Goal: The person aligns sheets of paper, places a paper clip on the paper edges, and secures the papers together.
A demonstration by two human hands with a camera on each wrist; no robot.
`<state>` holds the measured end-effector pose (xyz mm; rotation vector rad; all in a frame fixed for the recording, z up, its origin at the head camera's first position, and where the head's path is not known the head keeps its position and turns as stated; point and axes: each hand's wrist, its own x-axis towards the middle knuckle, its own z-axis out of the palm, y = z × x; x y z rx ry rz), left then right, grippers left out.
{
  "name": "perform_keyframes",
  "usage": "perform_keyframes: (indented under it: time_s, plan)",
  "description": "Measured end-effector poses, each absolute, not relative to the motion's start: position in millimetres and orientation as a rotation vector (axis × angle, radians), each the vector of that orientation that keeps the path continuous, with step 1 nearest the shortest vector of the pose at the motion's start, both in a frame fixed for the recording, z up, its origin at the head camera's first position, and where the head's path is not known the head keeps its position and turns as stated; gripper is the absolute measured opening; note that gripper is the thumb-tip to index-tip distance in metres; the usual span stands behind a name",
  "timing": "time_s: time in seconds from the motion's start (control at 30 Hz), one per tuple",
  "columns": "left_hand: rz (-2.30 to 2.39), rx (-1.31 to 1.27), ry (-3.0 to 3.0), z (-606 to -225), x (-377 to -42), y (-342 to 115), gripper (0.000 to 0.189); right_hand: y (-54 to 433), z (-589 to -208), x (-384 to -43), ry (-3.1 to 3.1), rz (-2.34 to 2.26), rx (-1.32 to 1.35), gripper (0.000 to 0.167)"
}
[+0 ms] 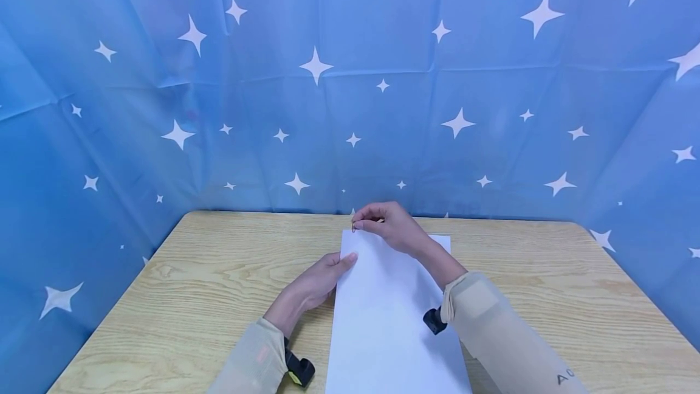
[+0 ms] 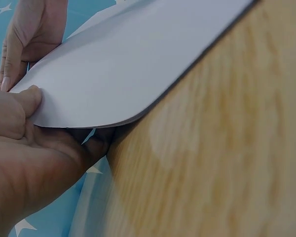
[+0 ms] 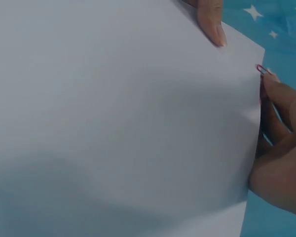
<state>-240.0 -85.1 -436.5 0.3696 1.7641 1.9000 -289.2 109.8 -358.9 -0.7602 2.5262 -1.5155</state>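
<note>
White paper lies lengthwise in front of me, its far left corner lifted off the table; a second layer shows along its edge. My left hand pinches the left edge near that corner, thumb on top and fingers underneath. Between thumb and fingertips, my right hand pinches a small reddish paper clip at the far edge, close to the same corner. The clip's end overlaps the paper's edge in the right wrist view; how far it grips the sheets cannot be told.
The paper rests on a light wood-grain table. Behind the table and at its sides hangs a blue cloth with white stars. Each wrist wears a small black camera, one of them by the left sleeve.
</note>
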Motion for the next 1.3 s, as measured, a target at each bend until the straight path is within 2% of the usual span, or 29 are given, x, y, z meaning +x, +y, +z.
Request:
perform_keyframes:
  time_s: [0.47,1.0,1.3]
  plan:
    - [1.898,0.396,1.752,-437,-242,-86,0.046,111,-359,-288,2.557,-1.451,-0.825,0.012]
    - [1.909,0.361,1.765,-436,-241,-86,0.046,111,-366,-278,2.861,-1.263,-1.011,0.025]
    - [1.897,0.362,1.757,-435,-241,-87,0.045,112,-371,-275,2.828,-1.265,-1.014,0.028]
